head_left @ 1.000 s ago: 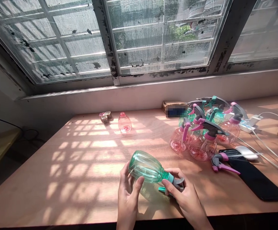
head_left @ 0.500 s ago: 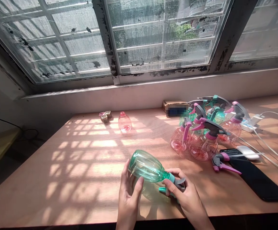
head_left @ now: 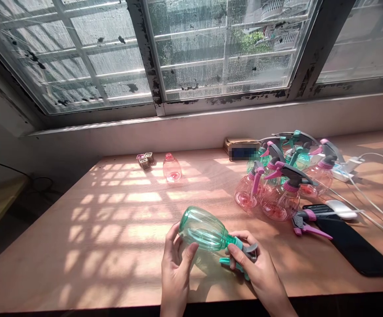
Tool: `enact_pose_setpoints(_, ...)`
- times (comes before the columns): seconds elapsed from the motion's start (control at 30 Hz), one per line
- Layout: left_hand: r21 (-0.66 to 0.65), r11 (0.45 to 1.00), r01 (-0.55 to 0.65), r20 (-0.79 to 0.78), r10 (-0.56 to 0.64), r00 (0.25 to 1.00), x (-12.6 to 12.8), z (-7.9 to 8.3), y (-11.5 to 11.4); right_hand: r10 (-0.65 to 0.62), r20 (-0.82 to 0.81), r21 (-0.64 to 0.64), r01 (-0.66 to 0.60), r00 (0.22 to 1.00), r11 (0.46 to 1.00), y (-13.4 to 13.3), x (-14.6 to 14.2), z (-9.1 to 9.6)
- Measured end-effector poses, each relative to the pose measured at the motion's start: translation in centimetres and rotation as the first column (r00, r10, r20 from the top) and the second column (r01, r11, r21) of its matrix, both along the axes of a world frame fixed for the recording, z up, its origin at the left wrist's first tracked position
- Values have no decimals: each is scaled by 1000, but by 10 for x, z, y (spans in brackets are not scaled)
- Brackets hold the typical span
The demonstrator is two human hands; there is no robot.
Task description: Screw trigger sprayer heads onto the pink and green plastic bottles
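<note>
A clear green spray bottle is held tilted on its side above the front of the table, its base toward the left. My left hand cups the base end, thumb in front and fingers behind. Around the neck, my right hand pinches the teal collar of the grey and teal spray head. Part of that spray head is hidden by the right hand's fingers. The bottle looks see-through, with no liquid that I can make out.
Several pink and green spray bottles stand at the right. Before them lie a loose pink spray head, a black phone and a white case. A headless pink bottle, small blocks and a cardboard box are farther back.
The green bottle has shifted very slightly to the right with both hands around it. My grip looks nearly the same, and the other things have stayed where they were.
</note>
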State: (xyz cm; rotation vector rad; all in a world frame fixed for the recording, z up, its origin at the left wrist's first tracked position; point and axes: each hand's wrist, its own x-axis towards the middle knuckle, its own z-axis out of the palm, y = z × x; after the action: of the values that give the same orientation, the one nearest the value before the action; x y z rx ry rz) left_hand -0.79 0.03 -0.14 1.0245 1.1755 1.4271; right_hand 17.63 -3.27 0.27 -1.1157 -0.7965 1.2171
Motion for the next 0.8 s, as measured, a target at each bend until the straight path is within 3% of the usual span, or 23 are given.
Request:
enact_pose_setpoints(0.6, 11, 999, 33, 42, -34, 999, -2, 5, -2, 6, 4, -27, -6, 1000, 1000, -1, -3, 2)
enact_pose_setpoints(0.8, -38, 998, 47, 70, -44, 997, -1, 8, -1, -3, -3, -17, 3, 1000, 1000, 0, -2, 4)
